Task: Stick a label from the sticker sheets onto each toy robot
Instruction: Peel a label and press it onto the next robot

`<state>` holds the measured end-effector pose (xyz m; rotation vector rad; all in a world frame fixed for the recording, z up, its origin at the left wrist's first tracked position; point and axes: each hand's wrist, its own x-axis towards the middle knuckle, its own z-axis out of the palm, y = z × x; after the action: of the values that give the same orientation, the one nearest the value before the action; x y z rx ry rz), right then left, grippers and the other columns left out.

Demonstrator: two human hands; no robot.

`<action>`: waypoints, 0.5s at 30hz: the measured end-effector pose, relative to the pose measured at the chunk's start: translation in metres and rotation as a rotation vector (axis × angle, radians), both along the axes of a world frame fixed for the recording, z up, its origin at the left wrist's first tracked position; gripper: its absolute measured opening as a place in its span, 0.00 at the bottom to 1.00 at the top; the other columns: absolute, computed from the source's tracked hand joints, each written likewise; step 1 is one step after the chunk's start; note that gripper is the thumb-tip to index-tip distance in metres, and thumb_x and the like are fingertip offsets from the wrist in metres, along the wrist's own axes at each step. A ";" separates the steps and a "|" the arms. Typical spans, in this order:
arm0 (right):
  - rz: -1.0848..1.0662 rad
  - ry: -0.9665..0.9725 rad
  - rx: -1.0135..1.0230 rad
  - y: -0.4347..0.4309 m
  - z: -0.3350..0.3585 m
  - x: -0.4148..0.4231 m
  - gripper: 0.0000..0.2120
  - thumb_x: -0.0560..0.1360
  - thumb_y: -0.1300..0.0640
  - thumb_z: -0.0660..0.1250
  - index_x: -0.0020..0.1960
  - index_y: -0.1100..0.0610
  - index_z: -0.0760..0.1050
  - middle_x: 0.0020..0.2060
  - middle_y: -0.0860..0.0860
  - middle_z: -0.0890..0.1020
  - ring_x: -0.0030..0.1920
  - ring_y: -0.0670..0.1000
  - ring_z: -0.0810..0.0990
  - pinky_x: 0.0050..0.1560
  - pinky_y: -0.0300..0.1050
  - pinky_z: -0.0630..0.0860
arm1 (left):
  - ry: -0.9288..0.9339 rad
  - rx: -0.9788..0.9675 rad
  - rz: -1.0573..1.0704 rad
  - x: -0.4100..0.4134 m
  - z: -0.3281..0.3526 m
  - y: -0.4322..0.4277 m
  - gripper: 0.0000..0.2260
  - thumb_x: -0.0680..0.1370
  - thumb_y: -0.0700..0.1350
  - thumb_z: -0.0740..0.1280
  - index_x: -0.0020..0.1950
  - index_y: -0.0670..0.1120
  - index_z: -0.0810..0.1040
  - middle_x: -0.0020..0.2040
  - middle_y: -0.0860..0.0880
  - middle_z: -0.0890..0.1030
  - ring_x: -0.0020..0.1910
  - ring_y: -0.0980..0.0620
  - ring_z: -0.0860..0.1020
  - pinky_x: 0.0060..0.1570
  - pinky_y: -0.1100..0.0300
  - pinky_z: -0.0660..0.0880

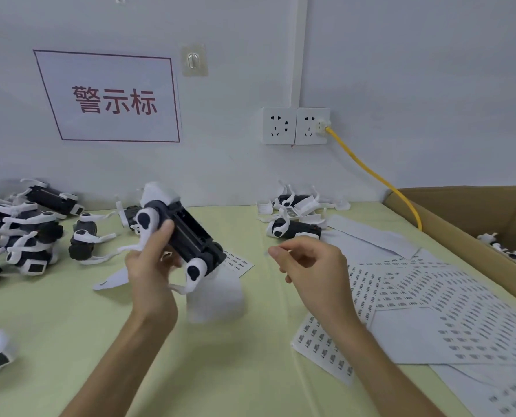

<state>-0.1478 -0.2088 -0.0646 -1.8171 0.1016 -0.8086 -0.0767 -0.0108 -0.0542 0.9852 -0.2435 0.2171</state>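
Toy robot (180,233), glossy black-and-white plastic, gripped by left hand (151,266).

Gripping black-and-white toy robot (178,233) in left hand (151,266), tilted, raised off green worktop (235,371). Pinching thumb to forefinger on right hand (308,266), near the robot; anything pinched too small to tell. Sticker sheets (431,311) spread at right, more robots (25,233) heaped at left.

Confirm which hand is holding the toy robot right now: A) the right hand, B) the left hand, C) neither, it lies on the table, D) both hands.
B: the left hand grips the toy robot above the table, while the right hand is apart from it, fingertips pinched together.
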 end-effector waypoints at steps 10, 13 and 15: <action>0.080 -0.079 -0.064 0.005 0.003 -0.004 0.09 0.73 0.49 0.76 0.38 0.53 0.83 0.29 0.48 0.81 0.31 0.53 0.77 0.37 0.52 0.76 | 0.350 -0.020 -0.780 -0.012 -0.003 -0.005 0.23 0.82 0.63 0.61 0.61 0.46 0.82 0.68 0.34 0.79 0.70 0.29 0.75 0.68 0.38 0.69; 0.090 -0.073 -0.092 0.005 0.002 -0.004 0.08 0.73 0.50 0.76 0.38 0.53 0.84 0.31 0.49 0.82 0.33 0.56 0.78 0.37 0.56 0.77 | 0.350 -0.061 -0.748 -0.011 -0.004 -0.005 0.23 0.81 0.63 0.62 0.61 0.46 0.84 0.71 0.37 0.77 0.69 0.31 0.76 0.69 0.38 0.69; 0.092 -0.077 -0.087 0.005 0.002 -0.004 0.09 0.73 0.48 0.76 0.38 0.53 0.84 0.31 0.49 0.82 0.34 0.57 0.78 0.37 0.57 0.77 | 0.341 -0.084 -0.722 -0.008 -0.003 -0.004 0.23 0.82 0.63 0.63 0.63 0.47 0.83 0.69 0.39 0.79 0.69 0.32 0.77 0.74 0.36 0.65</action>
<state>-0.1517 -0.2037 -0.0627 -1.8553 -0.0680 -0.8277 -0.0847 -0.0152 -0.0574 0.7813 -0.2597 -0.5913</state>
